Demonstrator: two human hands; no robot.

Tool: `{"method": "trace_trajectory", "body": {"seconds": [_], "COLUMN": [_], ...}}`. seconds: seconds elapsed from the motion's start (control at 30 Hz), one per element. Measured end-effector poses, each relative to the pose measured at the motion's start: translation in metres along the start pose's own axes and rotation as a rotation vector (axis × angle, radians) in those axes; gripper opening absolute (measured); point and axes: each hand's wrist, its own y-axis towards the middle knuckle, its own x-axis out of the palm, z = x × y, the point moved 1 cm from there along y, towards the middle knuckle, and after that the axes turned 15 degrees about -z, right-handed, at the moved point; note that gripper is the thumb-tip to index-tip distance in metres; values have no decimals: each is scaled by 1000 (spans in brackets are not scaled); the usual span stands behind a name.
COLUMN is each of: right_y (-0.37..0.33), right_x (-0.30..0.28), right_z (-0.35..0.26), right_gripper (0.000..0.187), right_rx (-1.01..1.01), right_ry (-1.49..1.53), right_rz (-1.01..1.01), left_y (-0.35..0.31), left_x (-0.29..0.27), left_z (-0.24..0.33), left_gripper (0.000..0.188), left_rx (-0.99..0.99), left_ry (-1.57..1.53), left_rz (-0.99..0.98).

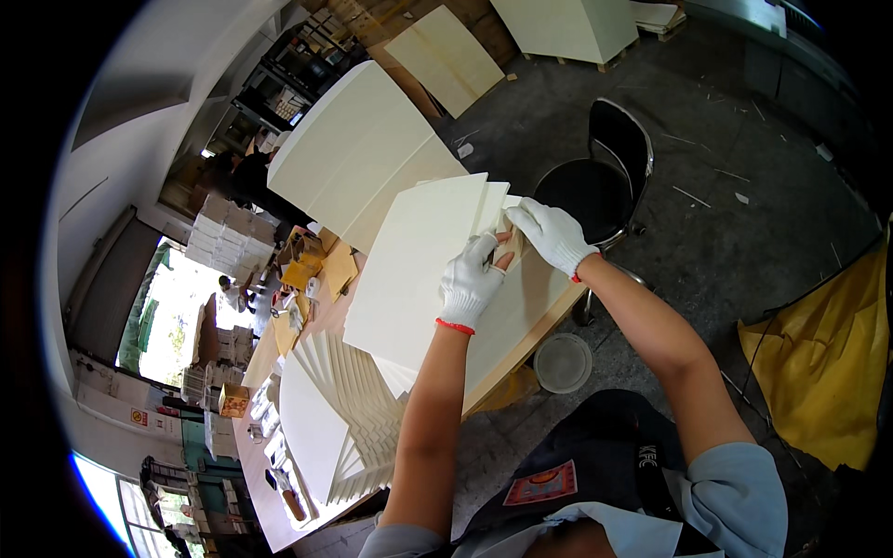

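- Two gloved hands, the left hand (473,284) and the right hand (555,240), are close together at the right edge of a stack of white boards (409,270).
- Both gloves are white knit with red cuffs; on the left hand, the tips of the thumb and forefinger show bare.
- The left hand is over the boards near their right edge, thumb and forefinger slightly apart; I cannot tell whether they pinch anything.
- The right hand reaches in from the right, fingers stretched forward and close together, at the edge of the boards; its grip is hidden.
- The stack lies mostly left of the left hand, its upper sheets unevenly staggered, on a wooden worktable (539,321).
- Nearer the body, left of the left forearm, a fanned pile of white boards (312,409) spreads out.
- Left of that pile, well apart from the hands, lies a brown-handled tool (292,505).
- Beyond the left hand are large white panels (363,149).
- Just past the right hand, on the floor, is a black chair (586,191).
- Below the right hand, between the forearms, sits a round container (563,363).
- Far right of the right hand hangs a yellow sheet (823,363).
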Motion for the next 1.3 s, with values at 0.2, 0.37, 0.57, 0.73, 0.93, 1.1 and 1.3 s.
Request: {"method": "trace_trajectory", "body": {"seconds": [0.2, 0.37, 0.57, 0.73, 0.93, 1.1, 1.3], "right_y": [0, -1, -3, -2, -4, -5, -7], "right_x": [0, 0, 1, 2, -2, 0, 1], "right_z": [0, -1, -1, -1, -4, -3, -1], "right_gripper": [49, 49, 48, 47, 44, 38, 41], "right_rx": [14, 28, -1, 9, 33, -36, -42], "right_ry": [7, -12, -25, -38, -54, -59, -22], "right_rz": [-6, -25, 10, 10, -45, 6, 43], "left_y": [0, -2, -1, -1, -1, 0, 0], "left_x": [0, 0, 0, -1, 3, 3, 5], "left_z": [2, 4, 5, 5, 4, 2, 2], "left_gripper": [30, 29, 28, 28, 29, 27, 31], "left_rx": [74, 62, 54, 82, 48, 80, 115], "left_ry": [-28, -33, 36, 42, 3, 32, 105], "left_rz": [60, 124, 44, 61, 124, 96, 101]}}
